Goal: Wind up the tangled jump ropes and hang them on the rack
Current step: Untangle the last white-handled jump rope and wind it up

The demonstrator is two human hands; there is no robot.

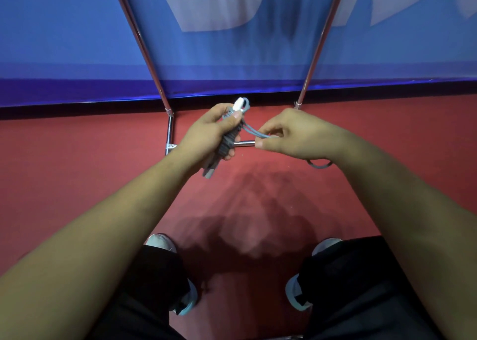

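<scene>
Head camera: one jump rope (227,142), wound into a dark bundle, stands nearly upright in the left hand (206,130), whose fingers curl around it, just in front of the rack (140,40). The right hand (296,135) pinches two pale blue strands (251,132) that run from the bundle. The rack's two chrome poles slant up against one blue banner (64,43). Below lies red floor (258,197), with two pale shoes (161,243) on it.
</scene>
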